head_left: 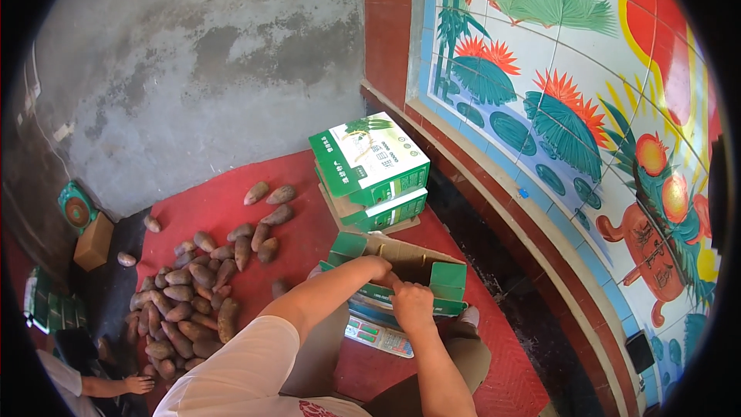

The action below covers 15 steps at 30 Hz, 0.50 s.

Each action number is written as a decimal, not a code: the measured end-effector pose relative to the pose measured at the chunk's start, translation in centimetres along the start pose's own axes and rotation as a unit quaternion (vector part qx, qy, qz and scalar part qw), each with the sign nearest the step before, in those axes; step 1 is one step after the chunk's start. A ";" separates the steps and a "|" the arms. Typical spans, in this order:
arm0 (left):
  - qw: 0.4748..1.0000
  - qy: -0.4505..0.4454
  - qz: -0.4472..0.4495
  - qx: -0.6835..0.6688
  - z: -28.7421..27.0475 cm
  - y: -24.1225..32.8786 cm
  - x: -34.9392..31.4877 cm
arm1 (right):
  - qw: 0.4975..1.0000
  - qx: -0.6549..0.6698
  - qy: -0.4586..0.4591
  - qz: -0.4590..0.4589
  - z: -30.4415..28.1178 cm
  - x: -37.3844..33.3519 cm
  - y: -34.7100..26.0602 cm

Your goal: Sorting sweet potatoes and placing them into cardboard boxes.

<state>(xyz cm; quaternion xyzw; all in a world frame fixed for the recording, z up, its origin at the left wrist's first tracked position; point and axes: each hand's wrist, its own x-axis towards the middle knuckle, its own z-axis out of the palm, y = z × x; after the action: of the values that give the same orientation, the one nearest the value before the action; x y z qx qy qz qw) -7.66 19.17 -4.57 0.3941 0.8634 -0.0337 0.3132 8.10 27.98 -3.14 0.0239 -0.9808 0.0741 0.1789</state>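
Observation:
An open green cardboard box [448,282] stands between my legs, its top flaps spread and its brown inside showing. At the middle of its near wall my left hand [376,269] is closed on the edge, fingers partly hidden. Right beside it, my right hand [413,305] is curled in a grip on the same near wall. The two hands almost touch. Under the box's near side a weighing scale [378,336] shows its panel with green displays. My forearms hide part of the box.
Brown, sweet-potato-like tubers [185,301] lie heaped on the red mat [324,239] to the left. Stacked green-and-white boxes [370,162] stand beyond. Another person's hand [139,384] rests near the heap. A small brown carton [93,243] stands far left. A painted tile wall [532,108] rises on the right.

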 end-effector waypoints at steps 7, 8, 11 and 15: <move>0.995 -0.078 -0.016 -0.053 4.6 -4.3 4.2 | 0.998 -0.014 -0.040 -0.041 0.2 0.4 -1.4; 0.996 -0.087 -0.002 -0.028 5.0 -4.7 4.8 | 0.998 0.001 -0.043 -0.043 0.1 0.3 -1.5; 0.996 -0.078 0.052 -0.006 3.2 -4.5 3.4 | 0.998 0.024 -0.026 -0.049 -0.1 0.3 -1.6; 0.998 0.011 0.056 -0.029 -0.5 -1.8 0.3 | 0.996 0.000 0.059 -0.061 -0.3 0.7 -0.2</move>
<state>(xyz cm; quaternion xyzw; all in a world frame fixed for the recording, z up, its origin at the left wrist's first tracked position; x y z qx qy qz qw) -9.27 18.26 -4.69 0.4330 0.8441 0.0138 0.3161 7.55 27.83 -2.63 0.0796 -0.9652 0.0637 0.2407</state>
